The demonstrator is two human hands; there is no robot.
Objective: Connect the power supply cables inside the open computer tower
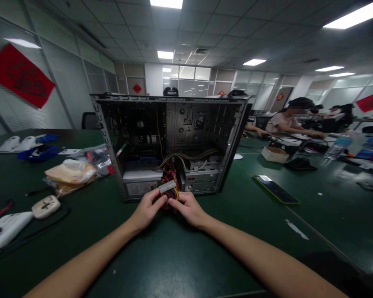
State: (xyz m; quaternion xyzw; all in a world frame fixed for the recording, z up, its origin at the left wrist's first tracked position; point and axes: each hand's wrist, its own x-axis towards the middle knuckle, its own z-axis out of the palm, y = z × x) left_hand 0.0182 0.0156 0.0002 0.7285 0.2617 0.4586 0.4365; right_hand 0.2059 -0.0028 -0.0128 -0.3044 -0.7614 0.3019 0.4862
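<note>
The green bench [149,256] carries the computer case [174,99], which stands upright with its open side facing the person. The power supply [141,187] occupies the lower left of the case; the metal drive cage [202,182] occupies the lower right. In front of the gap between these units, the left hand [147,211] and right hand [189,207] grip the multicoloured wire bundle [170,173], fingers closed around it. The pale connector [167,187] lies across the bundle, slightly tilted, near the left fingertips.

left hand [147,209], right hand [191,209], both gripping, thumbs [159,202] close together
</note>
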